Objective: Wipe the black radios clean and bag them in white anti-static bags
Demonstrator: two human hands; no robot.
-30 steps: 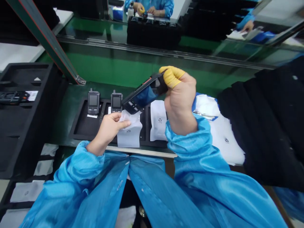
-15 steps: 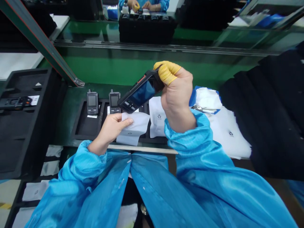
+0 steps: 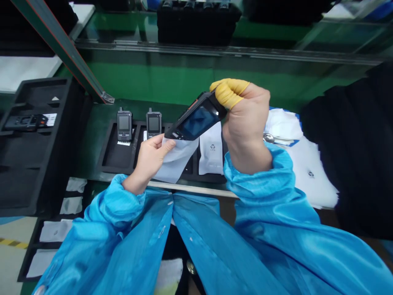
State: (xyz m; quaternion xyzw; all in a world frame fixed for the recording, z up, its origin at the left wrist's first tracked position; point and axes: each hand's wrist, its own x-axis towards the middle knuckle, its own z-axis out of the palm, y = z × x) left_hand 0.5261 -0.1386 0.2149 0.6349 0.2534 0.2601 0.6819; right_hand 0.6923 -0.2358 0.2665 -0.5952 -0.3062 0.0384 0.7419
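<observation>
Seemingly, steady alignment mattered most, as the left hand (image 3: pixel 151 157) pinched a white pouch (image 3: pixel 175 160) and the right hand (image 3: pixel 247 114) closed firmly around one handset (image 3: pixel 199 119).

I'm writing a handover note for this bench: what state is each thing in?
Left hand: pinching the pouch.
Right hand: gripping the held handset.
Held handset: tilted, lower end at the pouch.
Pouch: unclear whether the handset has entered.
Two handsets: unbagged, at the far edge of the tray.
Second pouch: lying in the tray, contents hidden.
Pouch pile: stacked loosely.
</observation>
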